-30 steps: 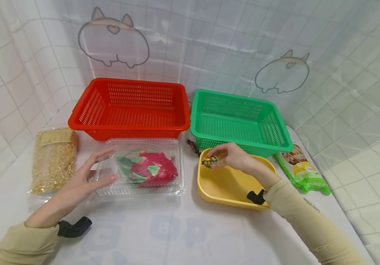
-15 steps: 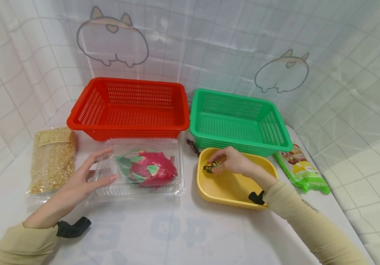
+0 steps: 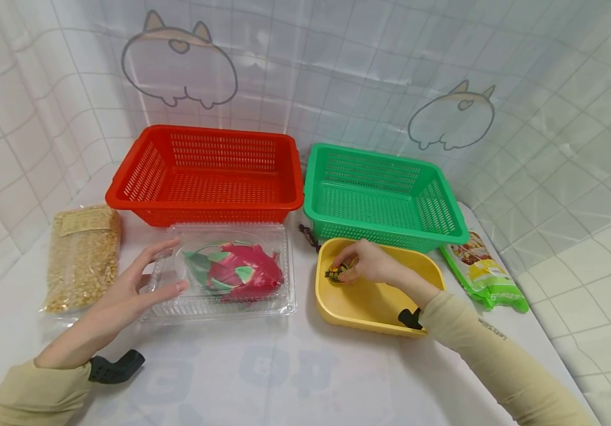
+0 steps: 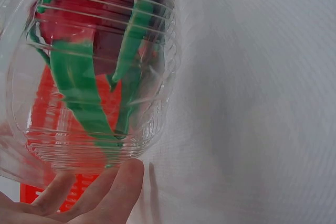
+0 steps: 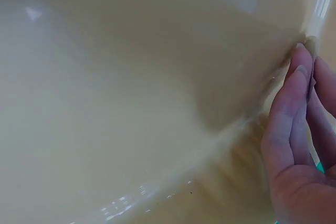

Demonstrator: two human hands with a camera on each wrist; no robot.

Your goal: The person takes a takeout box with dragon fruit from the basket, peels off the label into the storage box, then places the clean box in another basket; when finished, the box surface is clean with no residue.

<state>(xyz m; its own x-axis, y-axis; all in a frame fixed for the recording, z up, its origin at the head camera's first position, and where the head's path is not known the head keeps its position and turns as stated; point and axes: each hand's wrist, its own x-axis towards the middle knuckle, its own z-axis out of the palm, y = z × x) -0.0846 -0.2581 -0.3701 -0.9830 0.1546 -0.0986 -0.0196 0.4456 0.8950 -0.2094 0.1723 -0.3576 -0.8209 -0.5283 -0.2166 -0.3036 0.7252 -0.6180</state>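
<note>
My right hand [image 3: 371, 264] reaches into a yellow basin [image 3: 374, 302] and pinches a round black-and-gold label [image 3: 332, 274] between thumb and fingers. In the right wrist view the fingertips [image 5: 302, 72] meet on something thin close to the basin's wall. My left hand [image 3: 119, 299] lies at the left end of a clear plastic clamshell box [image 3: 220, 309], its thumb and forefinger spread apart. A pink dragon fruit [image 3: 246, 269] with green leaf tips is inside the box. The left wrist view has a fingertip [image 4: 131, 174] at the box's ribbed end.
Behind the box stands a red basket [image 3: 220, 206]; a green basket [image 3: 385, 234] is to its right. A bag of pale kernels [image 3: 81, 257] lies at the left, and a green printed packet [image 3: 486, 269] at the right. Something small and dark [image 3: 307, 234] lies between the baskets.
My right hand has lowered slightly into the yellow basin, and the label has shifted a little towards me with it. The left hand and the clamshell box hold their places.
</note>
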